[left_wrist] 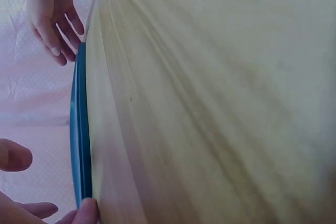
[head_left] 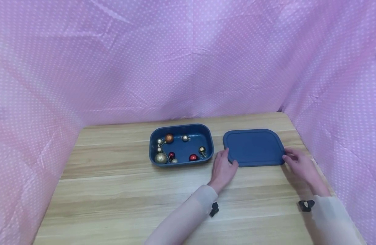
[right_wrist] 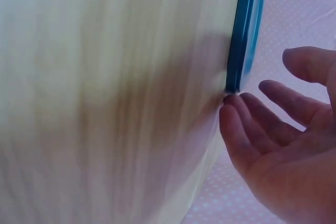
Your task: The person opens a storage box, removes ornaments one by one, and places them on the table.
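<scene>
A flat dark blue lid (head_left: 253,148) lies on the wooden table, to the right of a dark blue open box (head_left: 182,164). My left hand (head_left: 223,169) is at the lid's left end, fingertips against its edge; in the left wrist view the thumb (left_wrist: 14,155) stands away from it. At the opposite end, my right hand (head_left: 302,166) has its fingertips touching or very near the edge. The right wrist view shows these fingers (right_wrist: 273,121) loosely bent by the lid's end (right_wrist: 237,72), with the thumb lifted clear.
Inside the box are several small ornament balls, among them an orange one (head_left: 169,137), a red one (head_left: 193,157) and a large gold glitter one (head_left: 160,158). Pink dotted cloth (head_left: 188,68) hangs behind and beside the wooden table (head_left: 114,190).
</scene>
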`<state>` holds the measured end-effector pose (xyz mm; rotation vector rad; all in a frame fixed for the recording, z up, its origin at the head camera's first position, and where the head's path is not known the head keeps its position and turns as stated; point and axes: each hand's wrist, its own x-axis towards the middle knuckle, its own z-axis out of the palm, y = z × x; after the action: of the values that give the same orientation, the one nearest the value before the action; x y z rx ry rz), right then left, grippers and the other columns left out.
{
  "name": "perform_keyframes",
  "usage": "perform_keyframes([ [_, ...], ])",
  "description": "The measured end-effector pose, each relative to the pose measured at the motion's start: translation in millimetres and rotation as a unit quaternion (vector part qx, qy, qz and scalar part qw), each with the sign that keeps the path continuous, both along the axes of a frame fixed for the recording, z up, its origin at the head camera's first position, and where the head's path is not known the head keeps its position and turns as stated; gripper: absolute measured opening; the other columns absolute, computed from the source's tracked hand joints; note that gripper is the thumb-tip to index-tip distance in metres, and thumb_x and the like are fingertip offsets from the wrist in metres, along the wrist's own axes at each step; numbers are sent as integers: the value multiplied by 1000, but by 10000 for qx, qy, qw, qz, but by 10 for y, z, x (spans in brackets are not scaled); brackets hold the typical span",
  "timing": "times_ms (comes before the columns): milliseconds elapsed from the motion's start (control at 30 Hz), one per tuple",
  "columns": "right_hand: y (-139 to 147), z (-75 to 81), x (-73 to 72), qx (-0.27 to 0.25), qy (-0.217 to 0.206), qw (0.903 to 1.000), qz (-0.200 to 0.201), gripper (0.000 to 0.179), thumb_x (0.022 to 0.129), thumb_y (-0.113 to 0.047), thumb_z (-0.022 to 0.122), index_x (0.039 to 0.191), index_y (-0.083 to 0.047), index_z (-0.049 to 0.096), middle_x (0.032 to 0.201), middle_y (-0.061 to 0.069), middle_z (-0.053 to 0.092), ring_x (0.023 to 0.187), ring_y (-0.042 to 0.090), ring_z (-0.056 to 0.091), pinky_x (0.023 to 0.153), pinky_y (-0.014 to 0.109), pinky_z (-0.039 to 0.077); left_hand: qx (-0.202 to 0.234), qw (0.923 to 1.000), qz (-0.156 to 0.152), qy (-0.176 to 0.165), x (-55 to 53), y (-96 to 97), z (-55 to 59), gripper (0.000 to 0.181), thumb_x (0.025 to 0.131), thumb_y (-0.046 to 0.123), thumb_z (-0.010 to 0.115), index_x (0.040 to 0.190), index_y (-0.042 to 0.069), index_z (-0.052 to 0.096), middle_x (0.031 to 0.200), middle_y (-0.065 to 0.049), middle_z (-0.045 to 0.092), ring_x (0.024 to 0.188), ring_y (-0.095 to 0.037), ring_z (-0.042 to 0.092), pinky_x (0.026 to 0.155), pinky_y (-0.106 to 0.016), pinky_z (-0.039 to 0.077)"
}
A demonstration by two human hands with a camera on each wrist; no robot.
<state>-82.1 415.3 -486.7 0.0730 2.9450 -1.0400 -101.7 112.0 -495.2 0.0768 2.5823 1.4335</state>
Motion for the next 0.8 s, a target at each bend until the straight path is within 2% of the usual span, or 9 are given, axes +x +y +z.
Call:
perform_keyframes([
  [133, -94, 19, 72, -61, 77, 9999, -132, 50, 109, -21, 53, 143, 15, 47, 133, 43, 54, 116, 61, 58, 94, 65, 51, 25, 9997, -197, 139, 62, -22, 21, 57, 103, 33, 58, 155, 13, 48, 157, -8, 46, 143, -27, 46, 116, -45, 40],
  [200, -140, 29, 104, -119, 244, 9995, -170, 49, 109, -21, 53, 143, 14, 48, 137, 43, 52, 118, 61, 56, 96, 66, 48, 56, 9993, -288, 222, 95, -37, 38, 57, 106, 39, 53, 156, 14, 47, 160, -6, 44, 146, -26, 43, 118, -48, 37],
  [333, -241, 53, 157, -119, 646, 9975, -252, 47, 109, -24, 54, 143, 9, 53, 143, 36, 51, 124, 57, 54, 100, 42, 55, 74, 9977, -454, 501, 159, -72, 70, 59, 109, 47, 42, 157, 15, 46, 162, -4, 42, 149, -25, 38, 121, -52, 32],
  [467, -382, 61, 194, -274, 1012, 9938, -359, 45, 108, -25, 56, 144, 3, 56, 146, 29, 53, 131, 46, 52, 97, 8, 43, -162, 9922, -659, 1049, 209, -94, 81, 60, 110, 50, 35, 156, 15, 47, 160, -4, 45, 148, -25, 40, 119, -54, 34],
  [533, -462, 66, 212, -348, 1200, 9913, -407, 43, 108, -24, 58, 143, 1, 58, 146, 26, 55, 129, 27, 56, 92, 2, 36, -243, 9882, -746, 1317, 227, -102, 90, 59, 110, 50, 34, 154, 14, 49, 158, -5, 47, 146, -24, 42, 118, -53, 36],
  [600, -544, 72, 228, -384, 1388, 9886, -438, 41, 106, -22, 59, 142, -1, 60, 144, 25, 57, 116, 10, 58, 86, 5, 39, -279, 9850, -809, 1500, 247, -112, 106, 58, 110, 49, 34, 153, 13, 50, 156, -5, 49, 145, -24, 43, 117, -51, 38],
  [667, -625, 89, 241, -392, 1497, 9867, -491, 40, 106, -22, 61, 141, -3, 61, 143, 22, 59, 106, 1, 55, 82, 7, 38, -292, 9823, -880, 1627, 265, -127, 129, 57, 110, 48, 35, 153, 14, 50, 155, -5, 50, 145, -23, 44, 117, -50, 38],
  [733, -697, 97, 248, -452, 1550, 9857, -491, 41, 106, -23, 61, 142, -4, 61, 144, 21, 59, 107, 6, 56, 82, 8, 38, -337, 9791, -935, 1774, 283, -148, 158, 56, 110, 47, 35, 153, 14, 50, 154, -5, 51, 144, -22, 45, 116, -48, 39],
  [800, -761, 103, 249, -501, 1579, 9851, -451, 41, 106, -23, 60, 143, -4, 61, 147, 20, 58, 119, 18, 59, 88, 6, 37, -379, 9748, -987, 1964, 298, -175, 191, 55, 110, 45, 36, 153, 14, 50, 153, -6, 52, 143, -22, 46, 115, -47, 40],
])
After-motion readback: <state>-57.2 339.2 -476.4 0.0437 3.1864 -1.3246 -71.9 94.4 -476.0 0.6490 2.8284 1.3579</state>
